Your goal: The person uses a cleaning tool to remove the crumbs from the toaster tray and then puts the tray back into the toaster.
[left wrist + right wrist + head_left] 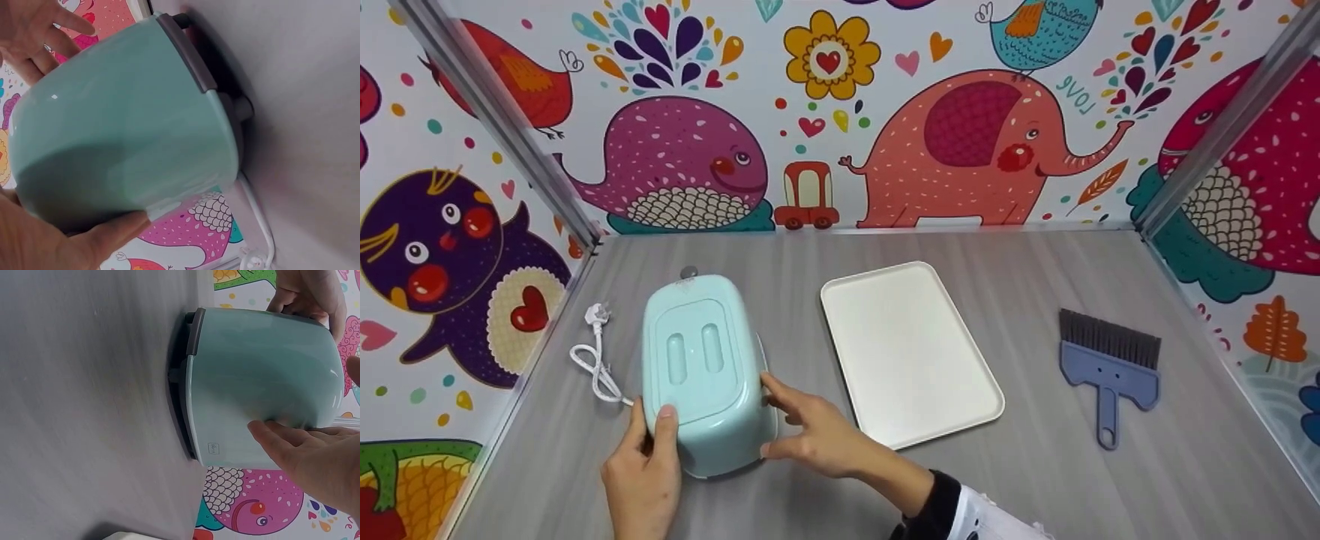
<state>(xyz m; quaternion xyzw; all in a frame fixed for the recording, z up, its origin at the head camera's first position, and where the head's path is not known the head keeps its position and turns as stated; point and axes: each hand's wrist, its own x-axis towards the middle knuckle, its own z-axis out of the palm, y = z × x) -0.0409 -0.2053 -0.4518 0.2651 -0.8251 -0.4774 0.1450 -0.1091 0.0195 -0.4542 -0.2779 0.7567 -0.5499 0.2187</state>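
Note:
A mint-green toaster (697,375) stands upright on the grey table, two slot-shaped recesses in its covered top. My left hand (645,472) grips its near left corner, thumb on one face and fingers around the side. In the left wrist view the left thumb (115,230) lies along the shell. My right hand (821,435) touches the toaster's right side with fairly straight fingers, its thumb near the front corner. The right wrist view shows the right fingers (281,439) against the smooth wall, above a small printed mark. Dark feet show under the toaster's base.
A white power cord (598,367) with a plug lies left of the toaster. The cream tray (911,352) is to its right. Farther right lies a blue brush (1110,375) with dark bristles. Patterned panels (817,135) wall the table's back and sides.

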